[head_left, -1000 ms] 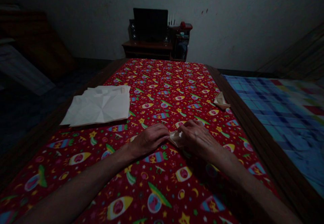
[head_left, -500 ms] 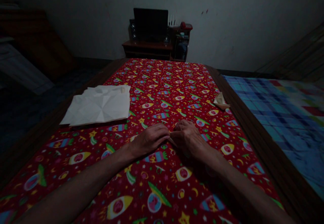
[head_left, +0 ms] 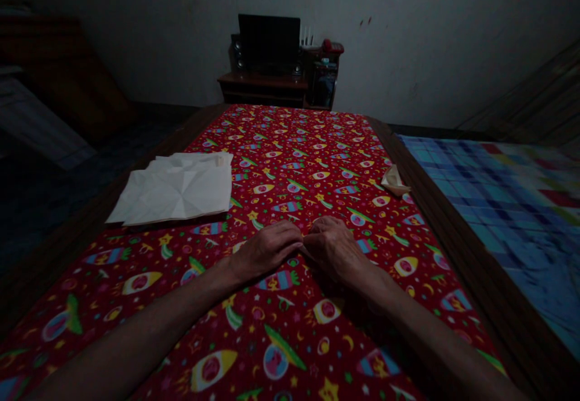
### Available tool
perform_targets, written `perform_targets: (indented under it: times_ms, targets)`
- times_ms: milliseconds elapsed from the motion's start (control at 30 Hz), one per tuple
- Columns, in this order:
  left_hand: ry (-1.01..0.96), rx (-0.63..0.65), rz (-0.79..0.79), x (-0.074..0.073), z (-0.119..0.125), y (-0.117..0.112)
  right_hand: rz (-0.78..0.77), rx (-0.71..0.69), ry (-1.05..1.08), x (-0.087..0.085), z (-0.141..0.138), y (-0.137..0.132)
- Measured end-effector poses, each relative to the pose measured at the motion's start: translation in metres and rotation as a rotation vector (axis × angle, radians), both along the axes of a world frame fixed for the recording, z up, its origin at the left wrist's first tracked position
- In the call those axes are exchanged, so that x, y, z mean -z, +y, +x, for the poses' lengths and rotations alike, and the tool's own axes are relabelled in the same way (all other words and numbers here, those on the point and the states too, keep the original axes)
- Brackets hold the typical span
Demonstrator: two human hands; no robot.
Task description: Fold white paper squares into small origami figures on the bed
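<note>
My left hand (head_left: 272, 245) and my right hand (head_left: 334, 245) meet over the middle of the red cloth, fingertips pinched together. Between them is a small piece of folded paper (head_left: 302, 245), mostly hidden by the fingers. Left of the hands lies a stack of creased white paper sheets (head_left: 181, 186), uneven at its edges. A small folded paper boat (head_left: 394, 180) rests near the right edge of the cloth, apart from both hands.
The table is covered by a red cloth (head_left: 254, 352) printed with rockets and stars, with dark wooden edges (head_left: 480, 268). Beyond it stand a monitor (head_left: 269, 38) and a red telephone (head_left: 333, 46). A blue checked sheet (head_left: 489, 202) lies at right.
Both hands stay in nearly the same place, still pinched together. The right hand has shifted very slightly, and less of the folded paper shows between the fingers.
</note>
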State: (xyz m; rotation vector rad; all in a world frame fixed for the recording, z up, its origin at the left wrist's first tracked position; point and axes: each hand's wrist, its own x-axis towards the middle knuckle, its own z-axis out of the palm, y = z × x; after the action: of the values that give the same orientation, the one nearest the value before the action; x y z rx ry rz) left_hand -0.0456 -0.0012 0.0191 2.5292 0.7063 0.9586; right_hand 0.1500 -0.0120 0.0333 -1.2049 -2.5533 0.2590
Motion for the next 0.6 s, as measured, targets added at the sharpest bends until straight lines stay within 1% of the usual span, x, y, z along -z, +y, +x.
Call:
perform_targets:
  times_ms: [167, 367, 500, 600]
  targets:
    - [0.006, -0.004, -0.005, 0.0008, -0.0004, 0.0004, 0.013, 0.012, -0.019, -0.0026, -0.0042, -0.0021]
    - [0.013, -0.004, -0.016, 0.0009, -0.0009, 0.0002, 0.044, -0.010, -0.010, -0.0001, -0.0061, -0.0063]
    - [0.020, -0.007, -0.026, 0.0015, -0.0012, 0.0001, 0.020, 0.005, -0.017, -0.0042, -0.0035, -0.0063]
    - [0.006, -0.001, -0.013, 0.0017, -0.0009, 0.0003, -0.019, 0.003, 0.017, -0.0023, 0.0022, -0.0020]
